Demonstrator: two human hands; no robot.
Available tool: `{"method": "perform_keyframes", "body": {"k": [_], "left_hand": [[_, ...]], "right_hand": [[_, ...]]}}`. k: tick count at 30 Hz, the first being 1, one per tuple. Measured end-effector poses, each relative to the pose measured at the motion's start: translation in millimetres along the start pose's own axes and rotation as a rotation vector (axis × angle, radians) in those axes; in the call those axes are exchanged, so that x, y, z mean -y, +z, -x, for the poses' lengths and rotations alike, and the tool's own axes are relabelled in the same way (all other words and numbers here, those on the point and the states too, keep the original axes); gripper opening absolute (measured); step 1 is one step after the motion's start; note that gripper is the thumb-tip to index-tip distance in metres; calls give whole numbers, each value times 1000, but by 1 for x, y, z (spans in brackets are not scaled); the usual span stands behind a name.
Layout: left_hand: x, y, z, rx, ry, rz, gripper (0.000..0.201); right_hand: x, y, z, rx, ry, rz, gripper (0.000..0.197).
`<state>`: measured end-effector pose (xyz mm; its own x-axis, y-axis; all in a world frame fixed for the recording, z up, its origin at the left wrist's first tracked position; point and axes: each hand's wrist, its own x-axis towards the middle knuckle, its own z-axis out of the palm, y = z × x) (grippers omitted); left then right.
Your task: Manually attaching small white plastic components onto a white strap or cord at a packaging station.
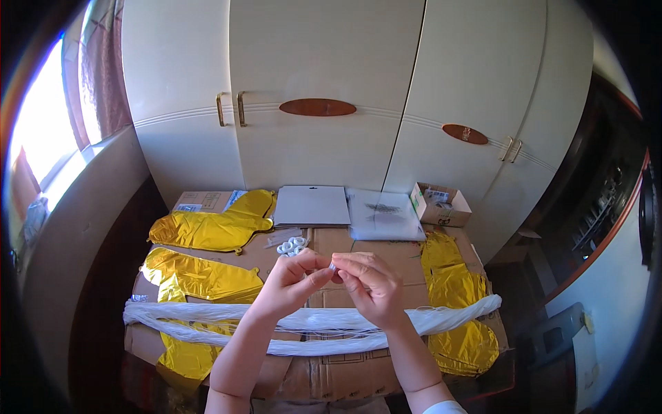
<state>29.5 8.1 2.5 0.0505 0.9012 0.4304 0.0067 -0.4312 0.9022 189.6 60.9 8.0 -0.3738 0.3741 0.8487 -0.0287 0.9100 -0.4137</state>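
My left hand (296, 277) and my right hand (369, 284) meet above the middle of the cardboard-covered table. Thumbs and fingertips of both pinch together on something tiny and pale that I cannot make out. Below them a long hank of white thread (324, 320) lies across the table in a flattened loop, partly hidden by my forearms. Just beyond my left hand sits a small pile of white rings (292, 246). Yellow foil balloons, lying flat, are at the left (207, 272) and at the right (452, 276).
At the table's back lie a grey-white board (312, 205), a stack of clear plastic sheets (386, 215) and an open small box (441, 204) with packets inside. Another gold foil balloon (214, 228) lies at the back left. A white wardrobe (324, 62) stands behind the table.
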Motion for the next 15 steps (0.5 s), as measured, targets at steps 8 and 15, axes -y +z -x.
{"method": "perform_keyframes", "body": {"k": [8, 15], "left_hand": [[-9, -9, 6, 97, -121, 125, 16], [-2, -14, 3, 133, -212, 310, 15]], "right_hand": [[-7, -2, 5, 105, 301, -504, 18], [-6, 8, 10, 7, 471, -621, 10]]}}
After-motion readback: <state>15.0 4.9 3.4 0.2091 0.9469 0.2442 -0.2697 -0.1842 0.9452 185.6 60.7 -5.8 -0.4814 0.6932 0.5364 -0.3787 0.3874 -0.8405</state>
